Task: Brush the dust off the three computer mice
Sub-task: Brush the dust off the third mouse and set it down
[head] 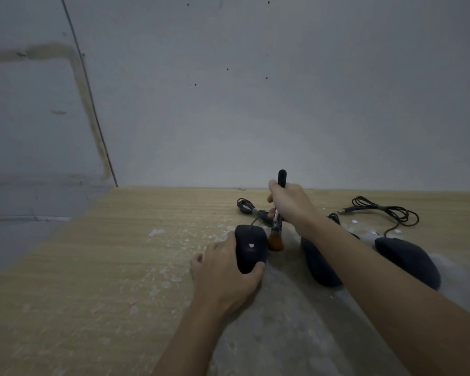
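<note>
Brush (276, 229) stands near-upright, bristles down beside left mouse (250, 246).

Dusty wooden table (92, 267), three black mice (407, 256) (cords (385, 210) coiled behind), white flakes (156, 232) scattered

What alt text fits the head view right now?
The left hand steadies the left mouse on a dusty wooden table while the right hand holds a brush upright beside it. Two more mice lie right.

Left hand (223, 275) bare; right hand (291, 204) sleeveless
</note>
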A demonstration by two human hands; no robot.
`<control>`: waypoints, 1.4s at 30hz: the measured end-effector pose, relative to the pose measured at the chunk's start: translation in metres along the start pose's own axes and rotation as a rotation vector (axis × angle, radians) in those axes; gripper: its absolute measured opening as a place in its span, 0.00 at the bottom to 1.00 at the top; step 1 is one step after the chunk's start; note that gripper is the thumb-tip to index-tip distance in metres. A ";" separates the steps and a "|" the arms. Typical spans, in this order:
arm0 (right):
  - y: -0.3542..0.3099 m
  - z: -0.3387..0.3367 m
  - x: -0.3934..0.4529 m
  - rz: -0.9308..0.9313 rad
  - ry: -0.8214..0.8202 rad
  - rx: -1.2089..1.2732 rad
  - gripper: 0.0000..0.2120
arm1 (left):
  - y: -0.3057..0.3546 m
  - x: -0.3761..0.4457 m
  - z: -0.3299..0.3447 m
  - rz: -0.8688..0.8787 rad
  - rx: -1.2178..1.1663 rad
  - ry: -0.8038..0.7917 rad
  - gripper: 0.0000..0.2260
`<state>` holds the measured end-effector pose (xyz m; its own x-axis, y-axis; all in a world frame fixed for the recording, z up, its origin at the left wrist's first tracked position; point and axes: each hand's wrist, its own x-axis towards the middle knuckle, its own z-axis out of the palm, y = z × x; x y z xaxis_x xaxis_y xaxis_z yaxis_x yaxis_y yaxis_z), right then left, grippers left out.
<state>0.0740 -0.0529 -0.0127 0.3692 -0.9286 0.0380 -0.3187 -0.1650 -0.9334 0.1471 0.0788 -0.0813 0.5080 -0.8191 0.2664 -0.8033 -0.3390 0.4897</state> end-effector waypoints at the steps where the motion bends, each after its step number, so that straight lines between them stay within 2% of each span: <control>1: -0.001 -0.003 -0.004 -0.020 0.020 -0.012 0.18 | 0.000 0.001 0.000 -0.023 0.021 -0.008 0.24; 4: 0.003 -0.014 -0.013 -0.095 0.086 -0.011 0.20 | -0.001 0.003 0.002 -0.080 0.068 0.005 0.22; 8: 0.014 -0.036 -0.030 -0.146 0.115 0.126 0.19 | -0.001 0.003 0.001 -0.087 0.051 0.032 0.30; 11: 0.023 -0.055 -0.049 -0.109 0.129 0.225 0.12 | 0.001 0.003 -0.003 -0.044 0.040 0.022 0.34; 14: 0.035 -0.075 -0.067 -0.065 0.145 0.398 0.07 | 0.009 0.000 -0.009 -0.030 -0.016 0.070 0.33; 17: 0.050 -0.093 -0.083 -0.065 0.188 0.422 0.07 | 0.021 -0.010 -0.011 -0.019 -0.076 0.110 0.29; 24: 0.085 -0.140 -0.111 -0.026 0.342 0.324 0.08 | 0.081 -0.049 0.010 0.186 -0.156 -0.064 0.24; 29: 0.106 -0.184 -0.109 -0.009 0.571 0.073 0.09 | 0.118 -0.046 0.025 0.256 -0.113 -0.102 0.23; 34: 0.141 -0.209 -0.072 0.233 0.743 -0.233 0.17 | 0.155 -0.029 0.042 0.307 -0.099 -0.117 0.22; 37: 0.150 -0.216 -0.059 0.274 0.752 -0.347 0.17 | 0.171 -0.022 0.055 0.342 -0.134 -0.152 0.21; 42: 0.156 -0.225 -0.028 0.235 0.652 -0.503 0.18 | 0.193 -0.008 0.076 0.488 -0.171 -0.221 0.19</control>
<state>-0.1825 -0.1272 -0.0795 -0.2819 -0.9372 0.2053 -0.7304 0.0709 -0.6793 -0.0357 -0.0152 -0.0522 -0.0020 -0.9459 0.3243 -0.8574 0.1685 0.4862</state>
